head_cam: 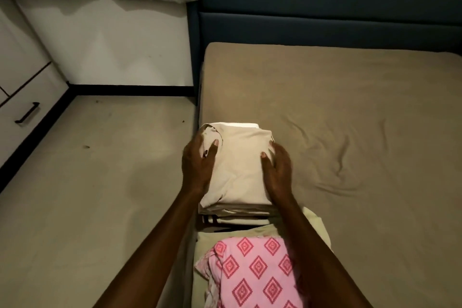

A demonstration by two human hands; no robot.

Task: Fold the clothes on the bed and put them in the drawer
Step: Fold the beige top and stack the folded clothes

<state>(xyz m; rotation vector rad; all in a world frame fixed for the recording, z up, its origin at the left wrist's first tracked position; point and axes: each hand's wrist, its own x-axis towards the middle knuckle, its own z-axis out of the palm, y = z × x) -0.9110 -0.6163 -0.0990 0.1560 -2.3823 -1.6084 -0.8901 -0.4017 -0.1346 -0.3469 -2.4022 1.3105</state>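
Now both hands are down on the beige stack (240, 167) of folded clothes, which sits at the near left corner of the bed (350, 132), right at the mattress edge. The left hand (198, 165) cups the stack's left flank, thumb laid over the top and the other fingers wrapped down the side; the right hand (276, 170) mirrors it on the right flank, thumb on the top cloth, fingers curled round the edge — a two-sided clamp, presumably so the layers stay squared and nothing slides out when the pile comes up. The stack looks several garments deep, with a striped piece (212, 220) showing at its base on the side nearest the person. Closer still along that bed edge lies a pale green cloth (315, 222) with a pink diamond-patterned garment (255, 272) on it — whether those two are fully folded I cannot tell. Away from the bed, across the bare floor (100, 182) to the left, stands a white drawer unit (27, 97) with a dark handle (27, 113), its drawer closed. My read: folding of this pile is finished and the carry to the drawer comes next, though a hand will have to come free to pull that handle.
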